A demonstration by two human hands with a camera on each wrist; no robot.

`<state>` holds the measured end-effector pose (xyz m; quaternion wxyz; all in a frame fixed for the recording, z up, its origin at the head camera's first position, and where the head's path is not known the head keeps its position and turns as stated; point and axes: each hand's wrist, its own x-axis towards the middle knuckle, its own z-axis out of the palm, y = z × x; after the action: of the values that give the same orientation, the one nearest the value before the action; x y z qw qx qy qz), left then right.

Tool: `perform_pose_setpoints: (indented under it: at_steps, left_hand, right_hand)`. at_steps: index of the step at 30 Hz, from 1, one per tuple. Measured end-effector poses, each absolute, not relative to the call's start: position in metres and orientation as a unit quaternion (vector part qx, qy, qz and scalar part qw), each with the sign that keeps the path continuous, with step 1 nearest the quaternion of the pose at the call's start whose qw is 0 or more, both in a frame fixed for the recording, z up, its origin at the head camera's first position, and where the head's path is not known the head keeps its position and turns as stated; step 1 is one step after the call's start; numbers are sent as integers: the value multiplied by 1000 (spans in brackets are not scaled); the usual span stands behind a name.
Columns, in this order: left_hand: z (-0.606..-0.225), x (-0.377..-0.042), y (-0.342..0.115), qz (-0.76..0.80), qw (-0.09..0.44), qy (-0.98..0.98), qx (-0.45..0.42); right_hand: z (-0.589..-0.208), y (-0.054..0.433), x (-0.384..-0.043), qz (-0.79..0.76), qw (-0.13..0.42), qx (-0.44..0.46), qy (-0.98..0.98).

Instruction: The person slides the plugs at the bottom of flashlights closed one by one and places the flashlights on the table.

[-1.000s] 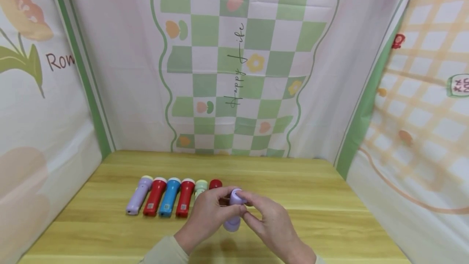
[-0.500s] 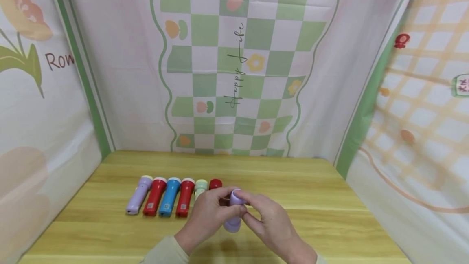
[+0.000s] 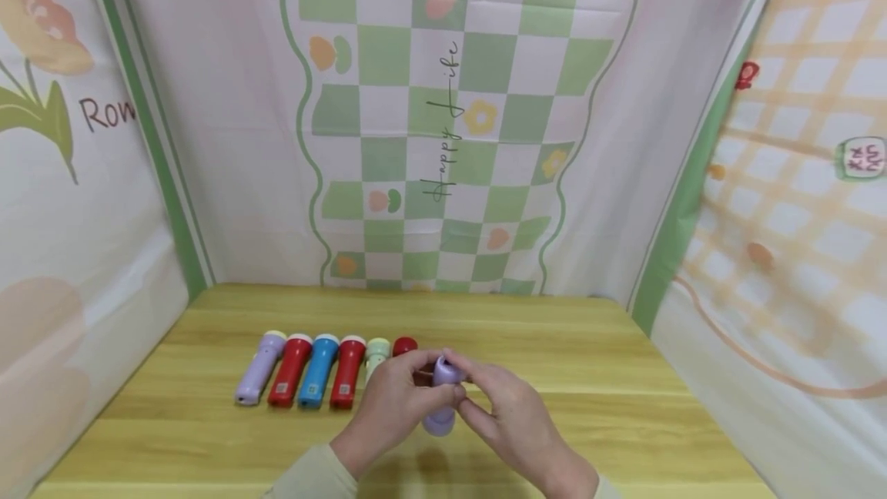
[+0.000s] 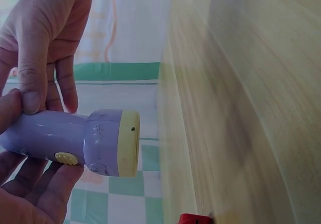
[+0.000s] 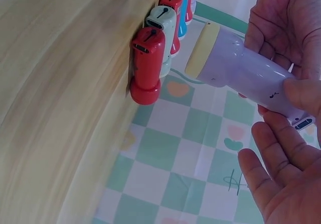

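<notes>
Both hands hold a lilac flashlight (image 3: 440, 423) above the table, its cream lens rim facing down and its tail end up. My left hand (image 3: 393, 400) grips the barrel, with fingers behind it and the thumb on the near side. At the tail end, my right hand (image 3: 511, 420) pinches the flashlight with forefinger and thumb. The left wrist view shows a ridged yellow button (image 4: 66, 158) on the side of the barrel. A dark slot (image 5: 304, 123) shows in the tail in the right wrist view.
Left of the hands, a row of flashlights lies on the wooden table (image 3: 589, 376): lilac (image 3: 259, 368), red (image 3: 291, 370), blue (image 3: 319, 370), another red (image 3: 348, 372), pale green (image 3: 377, 353) and an all-red one (image 5: 148, 66). Printed cloth (image 3: 485, 175) walls the table's back and sides.
The right forefinger shifts over the tail end, which tilts slightly; its dark opening shows again now. The hands stay in place around the flashlight, and the head view drifts slightly.
</notes>
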<state>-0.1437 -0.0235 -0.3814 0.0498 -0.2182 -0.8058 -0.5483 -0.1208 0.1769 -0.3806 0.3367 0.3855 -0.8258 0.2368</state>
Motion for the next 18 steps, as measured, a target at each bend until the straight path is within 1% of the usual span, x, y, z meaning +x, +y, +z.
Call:
perform_pose_setpoints:
  at_steps: [8,13,18]
  left_hand:
    - [-378,-143,-23,-565,20,-799,-203]
    - [-377,-142,-22,-577,5,-792,-199]
    - [-380,-142,-22,-581,3,-790,-196]
  right_hand:
    - [-378,176,-121,218,344,358,-840]
    - [-378,175,-120,219,325,340,-855]
    - [-379,172,-120,227,306,325,-866]
